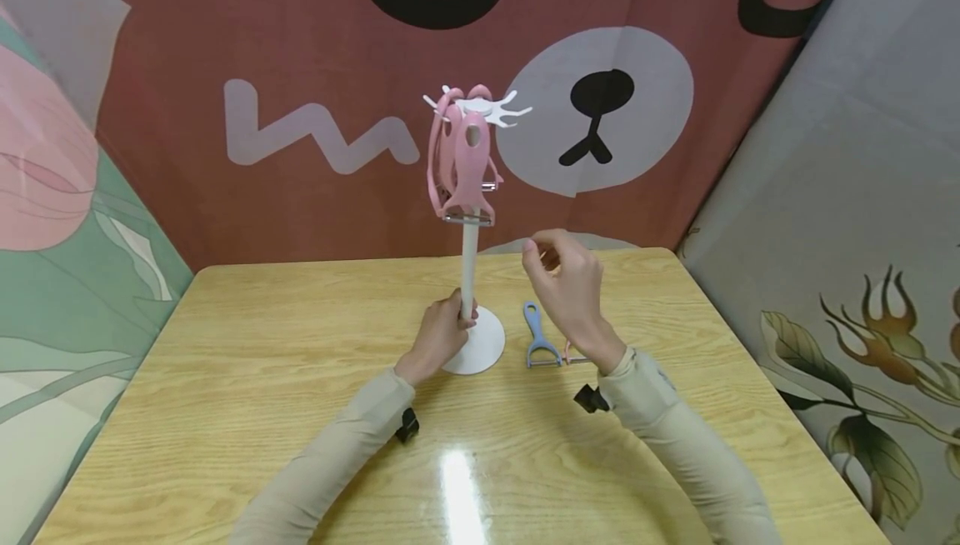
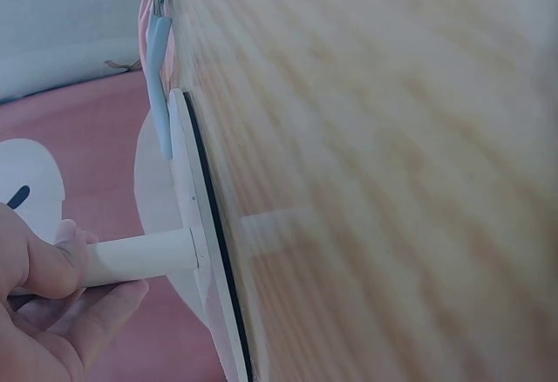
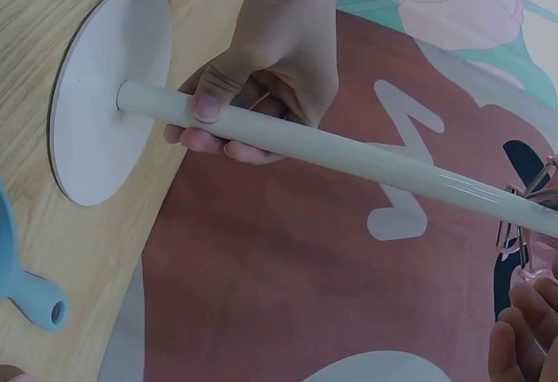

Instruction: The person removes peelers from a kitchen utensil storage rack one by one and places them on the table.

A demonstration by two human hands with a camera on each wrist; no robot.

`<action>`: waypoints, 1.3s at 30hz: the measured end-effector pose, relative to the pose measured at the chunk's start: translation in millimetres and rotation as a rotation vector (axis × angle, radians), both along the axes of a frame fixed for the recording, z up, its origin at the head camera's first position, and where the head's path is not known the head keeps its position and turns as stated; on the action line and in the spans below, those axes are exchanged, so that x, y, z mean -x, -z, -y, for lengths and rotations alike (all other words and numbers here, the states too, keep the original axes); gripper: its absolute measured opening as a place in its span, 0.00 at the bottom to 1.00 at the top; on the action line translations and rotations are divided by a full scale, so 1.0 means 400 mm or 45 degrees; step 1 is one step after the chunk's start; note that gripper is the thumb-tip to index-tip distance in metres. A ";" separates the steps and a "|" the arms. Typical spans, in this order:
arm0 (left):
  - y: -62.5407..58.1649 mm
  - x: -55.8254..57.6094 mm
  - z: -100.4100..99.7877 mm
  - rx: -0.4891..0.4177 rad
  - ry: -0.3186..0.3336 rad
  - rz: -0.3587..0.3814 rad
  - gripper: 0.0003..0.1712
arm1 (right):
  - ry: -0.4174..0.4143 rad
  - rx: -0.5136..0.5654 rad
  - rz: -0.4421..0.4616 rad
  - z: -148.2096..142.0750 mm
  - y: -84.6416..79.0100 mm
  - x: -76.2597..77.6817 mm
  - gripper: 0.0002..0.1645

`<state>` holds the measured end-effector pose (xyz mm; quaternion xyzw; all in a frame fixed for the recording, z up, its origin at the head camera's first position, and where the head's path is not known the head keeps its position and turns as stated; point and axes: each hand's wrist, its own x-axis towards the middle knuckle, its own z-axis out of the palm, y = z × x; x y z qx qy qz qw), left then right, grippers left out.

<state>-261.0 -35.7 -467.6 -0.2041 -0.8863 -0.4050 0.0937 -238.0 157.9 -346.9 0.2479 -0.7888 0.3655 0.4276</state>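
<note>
A white stand with a round base [image 1: 480, 343] and a slim pole [image 1: 469, 257] stands upright on the table. Several pink Y-shaped peelers [image 1: 471, 163] hang by their handle holes from the white hooks [image 1: 502, 108] at its top. Low on the pole, just above the base, my left hand [image 1: 437, 335] grips it, thumb across the front in the right wrist view. My right hand [image 1: 567, 282] is raised to the right of the pole, fingers loosely curled and nothing visible in them. In the right wrist view its fingertips [image 3: 527, 330] show below the hanging peelers.
Right of the base lies a blue peeler [image 1: 537, 338] on the wooden table [image 1: 300, 362]. Beside it is a pink peeler [image 1: 573, 355], mostly hidden by my right wrist. A printed cloth [image 1: 315, 195] hangs behind the table's far edge.
</note>
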 end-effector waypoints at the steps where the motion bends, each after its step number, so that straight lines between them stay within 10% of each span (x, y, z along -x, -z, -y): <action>1: -0.001 0.000 0.000 0.000 0.000 -0.002 0.10 | 0.005 0.005 -0.016 0.001 0.000 0.000 0.09; 39: 0.002 -0.001 0.000 0.011 0.009 -0.086 0.12 | -0.003 0.207 -0.355 0.105 -0.088 -0.001 0.12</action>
